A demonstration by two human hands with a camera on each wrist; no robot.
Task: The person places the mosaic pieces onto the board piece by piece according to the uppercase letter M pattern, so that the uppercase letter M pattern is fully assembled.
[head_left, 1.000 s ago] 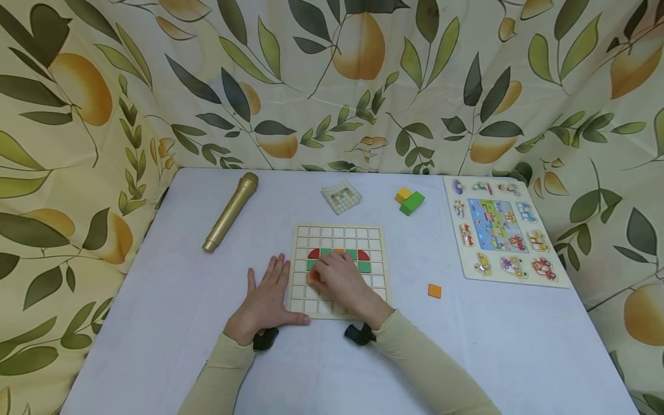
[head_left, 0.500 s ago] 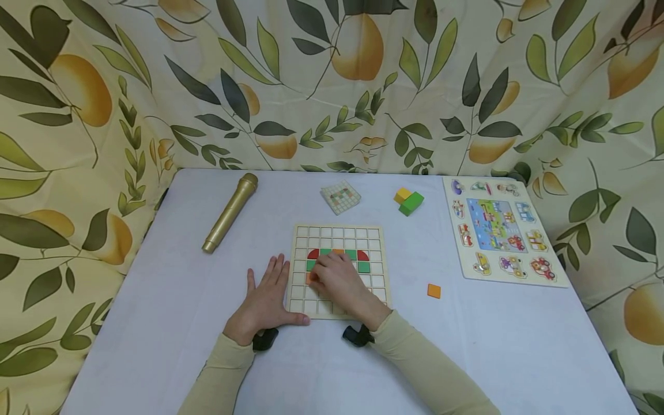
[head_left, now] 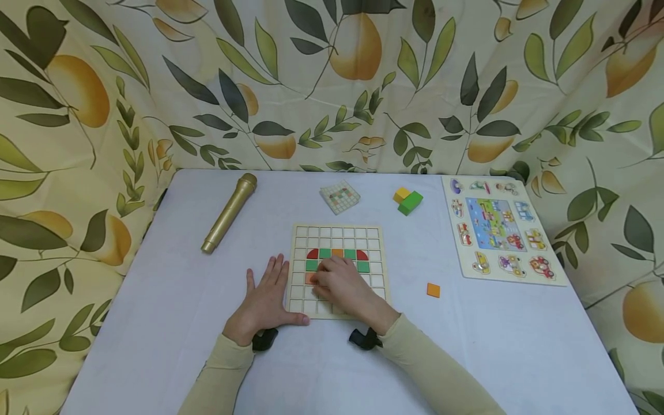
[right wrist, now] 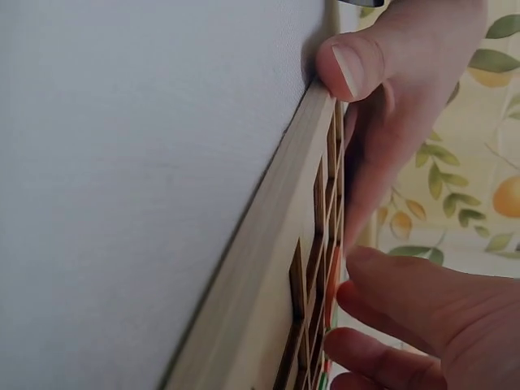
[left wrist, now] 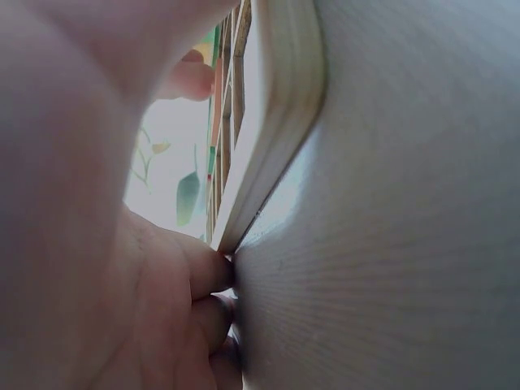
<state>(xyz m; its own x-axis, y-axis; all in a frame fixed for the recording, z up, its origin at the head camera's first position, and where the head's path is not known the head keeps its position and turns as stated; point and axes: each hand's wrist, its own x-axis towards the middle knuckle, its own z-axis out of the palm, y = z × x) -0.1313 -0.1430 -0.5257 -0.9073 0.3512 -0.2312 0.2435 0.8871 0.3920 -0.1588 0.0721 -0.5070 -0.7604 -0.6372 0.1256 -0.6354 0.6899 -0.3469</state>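
Observation:
A wooden grid board [head_left: 298,300] lies on the table, with red, green and orange tiles in several of its squares. My left hand [head_left: 263,302] rests along the board's left side, fingers spread, its thumb at the near-left corner. Over the middle of the board is my right hand [head_left: 344,288], fingers loosely bent. Just left of its fingertips an orange tile [head_left: 309,278] sits in a square. In the right wrist view, the right thumb [right wrist: 406,280] and fingers hover close beside the board with nothing seen between them. The right hand hides the squares beneath it.
A loose orange tile [head_left: 433,290] lies right of the board. Beyond it are green and yellow blocks [head_left: 411,203] and a small patterned card [head_left: 340,197]. A gold microphone [head_left: 229,213] lies at left, a picture puzzle board [head_left: 500,230] at right.
The right hand's fingertips have shifted slightly right, away from the orange tile, which now shows more fully in its square. The left hand stays in place.

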